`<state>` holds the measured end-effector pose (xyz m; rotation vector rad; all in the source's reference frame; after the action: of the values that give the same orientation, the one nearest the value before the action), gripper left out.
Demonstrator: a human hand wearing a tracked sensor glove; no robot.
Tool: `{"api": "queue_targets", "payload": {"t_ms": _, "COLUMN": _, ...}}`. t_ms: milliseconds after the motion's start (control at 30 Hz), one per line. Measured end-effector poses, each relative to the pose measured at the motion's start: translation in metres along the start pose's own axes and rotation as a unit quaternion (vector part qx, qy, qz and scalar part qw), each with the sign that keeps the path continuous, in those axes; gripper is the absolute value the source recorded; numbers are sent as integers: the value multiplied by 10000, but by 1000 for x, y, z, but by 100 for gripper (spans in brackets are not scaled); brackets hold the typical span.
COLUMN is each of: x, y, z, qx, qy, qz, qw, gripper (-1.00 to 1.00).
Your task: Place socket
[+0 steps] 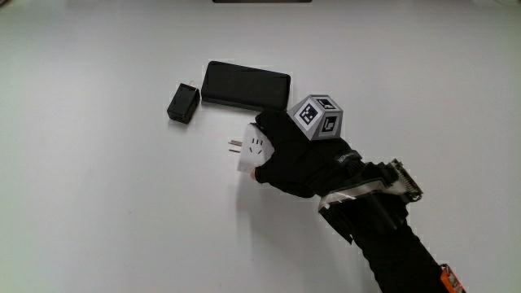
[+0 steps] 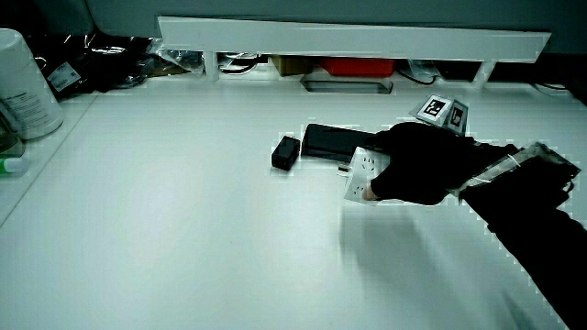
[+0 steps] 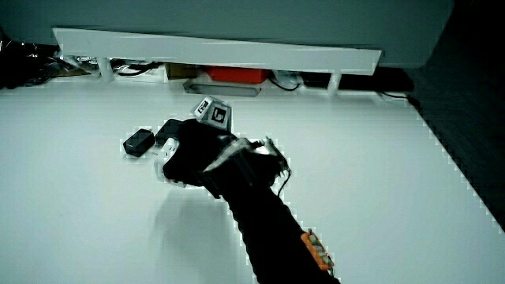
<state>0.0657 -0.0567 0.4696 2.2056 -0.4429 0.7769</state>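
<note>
Bright even overhead light, soft shadow under the hand (image 1: 297, 159).

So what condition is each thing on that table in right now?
hand: fingers closed around the white socket, low at the table.
white socket: held in the hand, prongs pointing away from the palm; whether it touches the table cannot be told.
black flat slab: lying flat on the table, untouched.
small black block: resting on the table beside the slab, apart from it.
white container: standing upright at the table's edge.
</note>
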Motion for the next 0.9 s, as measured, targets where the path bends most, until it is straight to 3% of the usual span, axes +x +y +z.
{"api": "queue_targets", "payload": {"t_ms": 400, "x": 13, "y": 24, "z": -33, "qx": -459, "qy": -92, "qz": -319, "qw": 9984, "gripper": 0}}
{"api": "queue_targets", "payload": {"t_ms": 900, "x": 18, "y": 26, "z": -37, "qx": -519, "qy": -35, "qz": -391, "qw": 9979, "gripper": 0}}
